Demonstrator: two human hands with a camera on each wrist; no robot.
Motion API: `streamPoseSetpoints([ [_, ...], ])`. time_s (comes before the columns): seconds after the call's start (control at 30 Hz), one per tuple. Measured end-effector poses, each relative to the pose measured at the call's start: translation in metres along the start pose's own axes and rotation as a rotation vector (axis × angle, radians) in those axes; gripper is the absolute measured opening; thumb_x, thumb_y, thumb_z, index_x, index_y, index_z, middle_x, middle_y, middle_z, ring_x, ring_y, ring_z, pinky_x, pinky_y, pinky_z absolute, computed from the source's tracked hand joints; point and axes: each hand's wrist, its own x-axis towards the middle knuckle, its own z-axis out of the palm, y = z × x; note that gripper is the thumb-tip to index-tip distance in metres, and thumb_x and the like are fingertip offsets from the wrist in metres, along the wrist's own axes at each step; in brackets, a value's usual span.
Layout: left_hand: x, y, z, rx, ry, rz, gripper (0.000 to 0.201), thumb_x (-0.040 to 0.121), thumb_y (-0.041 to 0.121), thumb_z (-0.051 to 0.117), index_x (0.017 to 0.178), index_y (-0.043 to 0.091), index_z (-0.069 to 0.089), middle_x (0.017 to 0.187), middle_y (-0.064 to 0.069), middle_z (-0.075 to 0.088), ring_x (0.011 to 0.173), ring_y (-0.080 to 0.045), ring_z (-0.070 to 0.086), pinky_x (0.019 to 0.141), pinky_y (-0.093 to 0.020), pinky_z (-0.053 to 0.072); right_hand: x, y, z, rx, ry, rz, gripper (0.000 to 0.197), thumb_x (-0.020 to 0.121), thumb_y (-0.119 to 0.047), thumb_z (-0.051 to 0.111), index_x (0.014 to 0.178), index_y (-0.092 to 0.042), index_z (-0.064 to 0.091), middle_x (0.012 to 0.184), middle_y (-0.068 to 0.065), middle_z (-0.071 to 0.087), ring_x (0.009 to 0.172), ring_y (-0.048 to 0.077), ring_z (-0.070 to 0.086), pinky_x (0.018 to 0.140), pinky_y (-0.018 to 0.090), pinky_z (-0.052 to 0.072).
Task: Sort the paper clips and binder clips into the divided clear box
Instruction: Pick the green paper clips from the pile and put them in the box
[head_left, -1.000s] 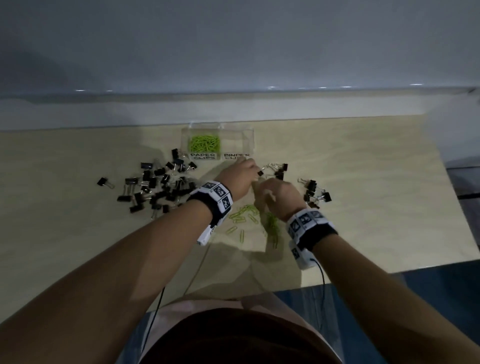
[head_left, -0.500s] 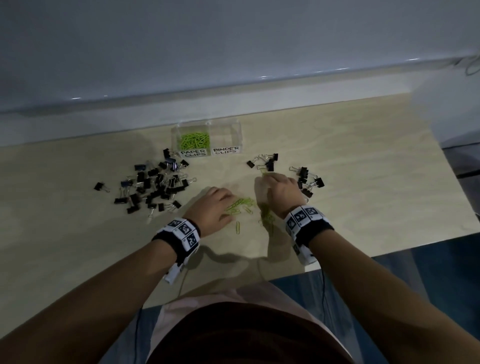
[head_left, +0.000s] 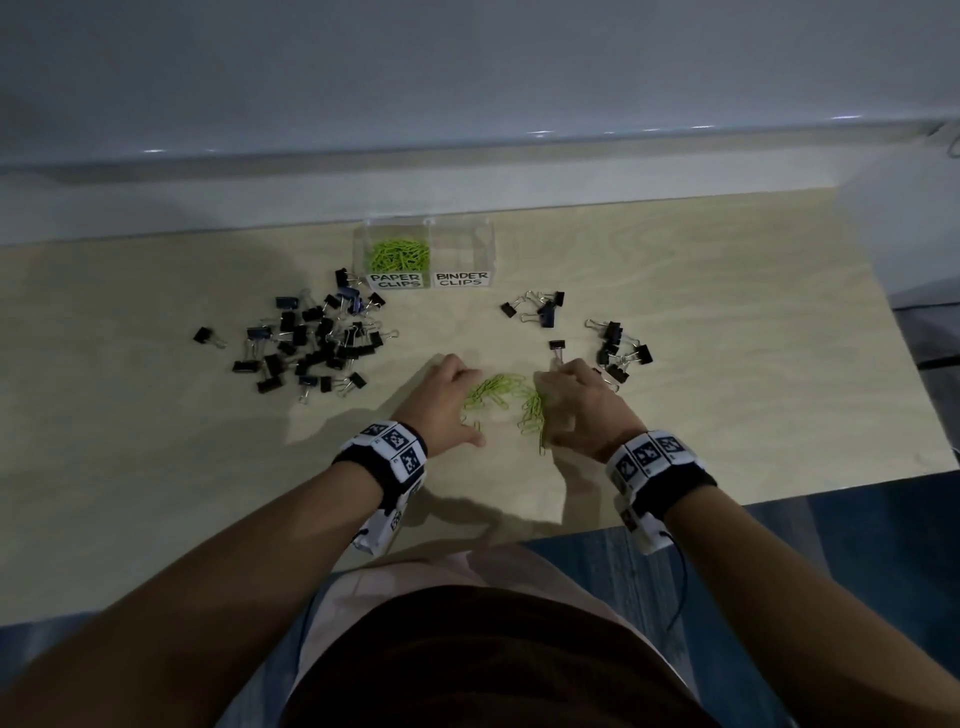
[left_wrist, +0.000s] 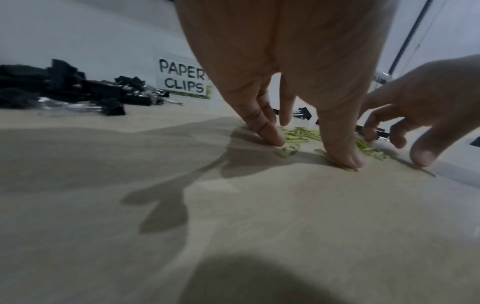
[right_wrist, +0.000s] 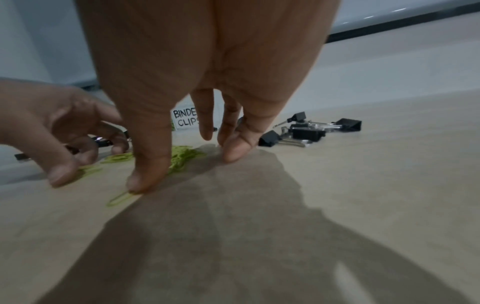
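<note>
The divided clear box stands at the back of the table, with green paper clips in its left compartment, labelled PAPER CLIPS; the BINDER CLIPS compartment looks bare. Loose green paper clips lie on the table between my hands. My left hand has its fingertips down on the table at the left edge of the clips. My right hand touches down on their right side, and its thumb presses a single clip. Neither hand pinches anything.
A big heap of black binder clips lies left of the box. Smaller groups sit at the centre right and just beyond my right hand, plus a single one. The table's near edge runs close behind my right wrist.
Both hands have drawn back from the binder clips near the box to the loose paper clips. They now bracket that pile from either side.
</note>
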Motion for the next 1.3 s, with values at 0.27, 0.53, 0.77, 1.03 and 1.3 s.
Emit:
streamPoseSetpoints([
  [0.27, 0.023, 0.018, -0.002, -0.059, 0.074, -0.103, 0.036, 0.076, 0.021, 0.074, 0.106, 0.012, 0.057, 0.109, -0.005, 0.054, 0.101, -0.023, 0.054, 0.088, -0.034, 0.045, 0.040, -0.029, 0.008, 0.026, 0.021, -0.023, 0.044, 0.069, -0.006, 0.072, 0.111, -0.011, 0.060, 0.104, 0.008, 0.051, 0.092, 0.026, 0.056, 0.082, 0.041, 0.053],
  [0.53, 0.036, 0.023, -0.009, -0.002, -0.011, -0.174, 0.028, 0.081, 0.018, 0.070, 0.102, 0.006, 0.056, 0.110, -0.013, 0.055, 0.101, -0.031, 0.053, 0.088, -0.042, 0.046, 0.047, -0.031, 0.003, 0.015, 0.000, 0.013, 0.018, 0.074, -0.003, 0.056, 0.090, -0.007, 0.062, 0.091, 0.010, 0.055, 0.086, 0.029, 0.054, 0.074, 0.039, 0.049],
  [0.77, 0.032, 0.026, -0.012, 0.001, 0.004, -0.109, 0.012, 0.086, 0.002, 0.057, 0.098, 0.000, 0.058, 0.105, -0.018, 0.059, 0.097, -0.034, 0.057, 0.083, -0.042, 0.047, 0.050, -0.016, 0.002, 0.126, 0.070, 0.089, 0.009, 0.074, -0.003, 0.063, 0.075, -0.012, 0.062, 0.079, 0.001, 0.057, 0.077, 0.020, 0.055, 0.070, 0.024, 0.039],
  [1.03, 0.022, 0.004, -0.022, -0.177, -0.003, -0.034, 0.007, 0.083, 0.000, 0.055, 0.084, 0.003, 0.061, 0.092, -0.014, 0.067, 0.084, -0.029, 0.062, 0.077, -0.036, 0.052, 0.092, -0.038, -0.036, 0.429, 0.214, 0.175, 0.025, 0.072, -0.001, 0.073, 0.063, -0.020, 0.062, 0.060, -0.004, 0.062, 0.058, 0.012, 0.059, 0.059, 0.025, 0.051],
  [1.3, 0.015, -0.028, -0.067, -0.426, 0.115, -0.038, 0.009, 0.083, 0.003, 0.062, 0.079, 0.010, 0.057, 0.073, 0.004, 0.059, 0.066, -0.007, 0.055, 0.062, -0.008, 0.044, 0.178, -0.128, -0.058, 0.510, 0.282, 0.008, 0.010, 0.074, -0.013, 0.076, 0.074, -0.013, 0.066, 0.071, -0.001, 0.068, 0.070, 0.015, 0.065, 0.065, 0.027, 0.055],
])
